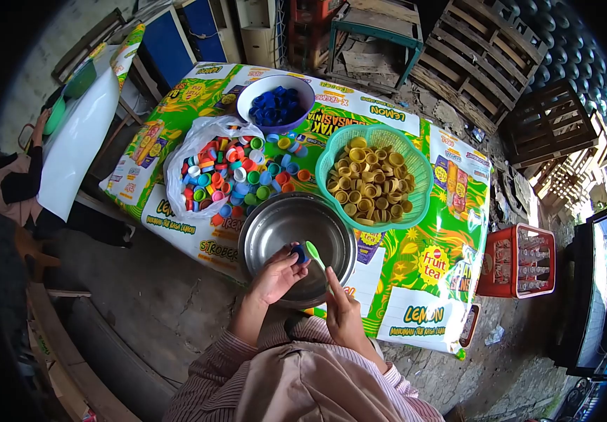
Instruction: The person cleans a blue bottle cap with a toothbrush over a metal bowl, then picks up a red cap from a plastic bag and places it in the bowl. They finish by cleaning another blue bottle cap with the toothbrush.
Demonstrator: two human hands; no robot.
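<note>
Over the steel bowl (264, 232), my left hand (275, 278) pinches a dark blue bottle cap (300, 254). My right hand (343, 309) grips a green-handled tool (315, 254), whose light green end is close to the cap. Behind the bowl, a white plastic bag (176, 165) holds mixed coloured caps (208, 165), with more caps spilling out beside it. A purple-and-white basin (301, 88) contains dark blue caps (275, 107). To the right, a turquoise basket (421, 184) holds many yellowish caps (370, 179).
A printed green sheet (416, 267) covers the table. A red crate (518, 261) of bottles stands on the floor at the right, below wooden pallets (476, 63). At the far left, another person's arm (36, 151) reaches to a green bowl (55, 114).
</note>
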